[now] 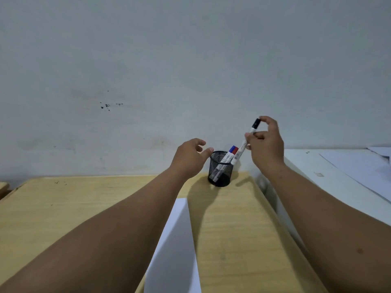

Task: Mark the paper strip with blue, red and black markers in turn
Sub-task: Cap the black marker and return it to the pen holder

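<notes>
Black marker (246, 140) pinched in right hand (267, 144), lower end at mesh cup (220, 169) rim; left hand (190, 157) spread beside cup

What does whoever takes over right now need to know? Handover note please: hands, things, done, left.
Right hand: fingers shut on the black-capped marker, tilted, its lower end at the rim of the mesh pen cup; whether it is going in or coming out cannot be told.
Left hand: open, holding nothing, thumb by the cup's rim.
Blue marker and red marker: in the cup, caps on.
Paper strip: flat on the wooden desk, between the forearms; no marks on the visible part.
Done: nothing that shows.
Left: judging by the blank strip, all three marks.
</notes>
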